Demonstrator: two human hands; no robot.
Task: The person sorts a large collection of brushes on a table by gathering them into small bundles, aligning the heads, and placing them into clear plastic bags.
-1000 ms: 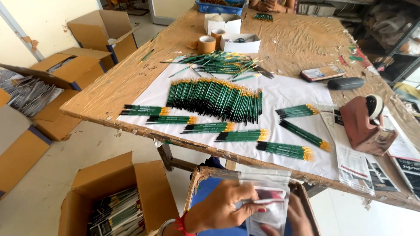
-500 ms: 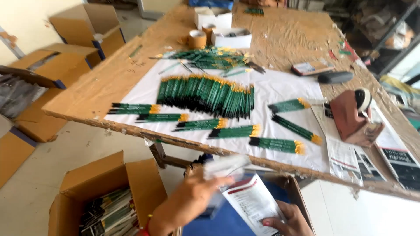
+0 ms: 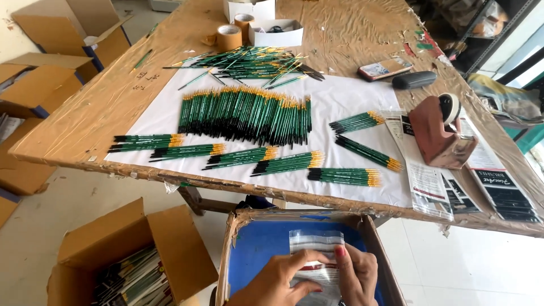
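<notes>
My left hand [image 3: 276,279] and my right hand [image 3: 356,272] both grip a clear plastic bag [image 3: 316,255] with a printed card inside, low over a blue-lined cardboard box [image 3: 256,249] at the bottom of the view. Beyond it, on white paper [image 3: 362,99] on the wooden table, lies a wide row of green paint brushes [image 3: 245,115] with yellow ends. Small bundles of the same brushes [image 3: 289,162] lie along the near edge of the paper. A loose heap of brushes [image 3: 249,61] sits farther back.
A brown tape dispenser [image 3: 437,133] and a stack of printed bags [image 3: 453,178] lie at the right. A phone [image 3: 384,68], dark case [image 3: 414,80], tape rolls [image 3: 229,37] and a white box [image 3: 276,34] sit at the back. An open carton of brushes [image 3: 129,258] and other cartons [image 3: 45,85] stand on the floor at left.
My view has tilted down and closer to the table. Both hands have lowered the clear bag from in front of the table edge into the blue-lined box.
</notes>
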